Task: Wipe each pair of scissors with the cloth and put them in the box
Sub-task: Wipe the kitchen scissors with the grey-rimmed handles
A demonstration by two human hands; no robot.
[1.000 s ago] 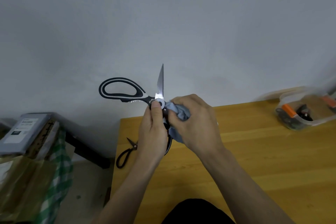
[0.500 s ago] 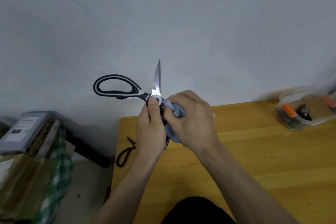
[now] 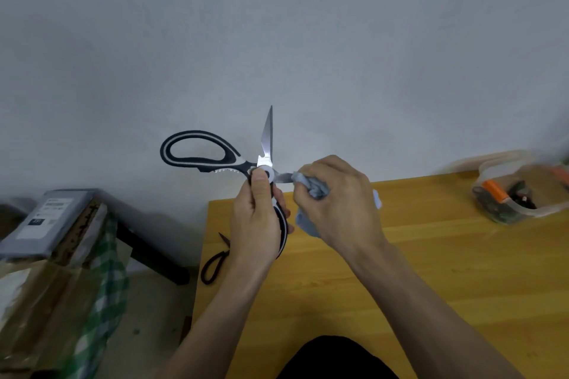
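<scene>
The left hand (image 3: 257, 221) grips the opened kitchen scissors (image 3: 246, 163) by the lower handle. The right hand (image 3: 335, 200) pinches the blue cloth (image 3: 311, 186) around one blade above the bench (image 3: 431, 271).

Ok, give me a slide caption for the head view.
Left hand holds open scissors while right hand wipes one blade with the cloth.

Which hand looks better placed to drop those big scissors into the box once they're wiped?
Probably the left hand: it already grips the big scissors by the lower handle. The right hand is nearer the box but is wrapped round the cloth.
</scene>
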